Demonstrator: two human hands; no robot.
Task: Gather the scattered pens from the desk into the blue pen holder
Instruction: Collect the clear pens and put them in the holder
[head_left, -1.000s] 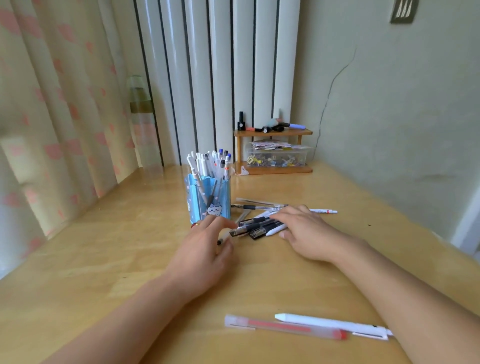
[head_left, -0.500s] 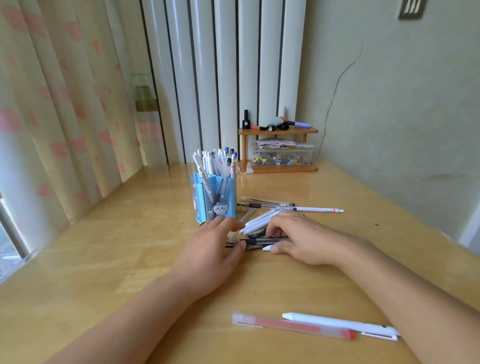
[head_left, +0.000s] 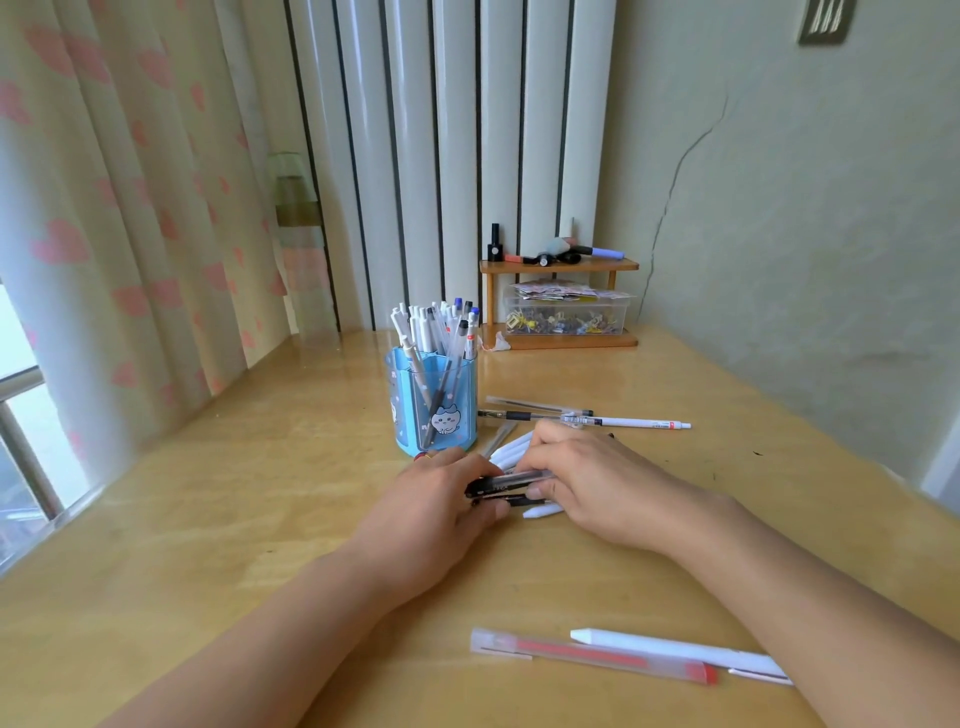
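Pale wooden desk (head_left: 208, 519) in a corner: heart-print curtain at nine o'clock, cracked wall at three. No legible writing. Blue pen holder (head_left: 434, 410) with cat picture at twelve o'clock from the hands, crammed with pens. Left hand (head_left: 441, 506) and right hand (head_left: 587, 483), fingers curled, gripping a bundle of pens (head_left: 506, 486) together. Red pen (head_left: 592, 656) and white pen (head_left: 675, 649) lying at five o'clock.

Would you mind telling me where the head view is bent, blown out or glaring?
Head view: wide-angle bending bows the curtain and the desk edge at left; the window is blown out white; soft glare lies on the desk behind the blue pen holder; both hands and the nearby pens stay fairly sharp.
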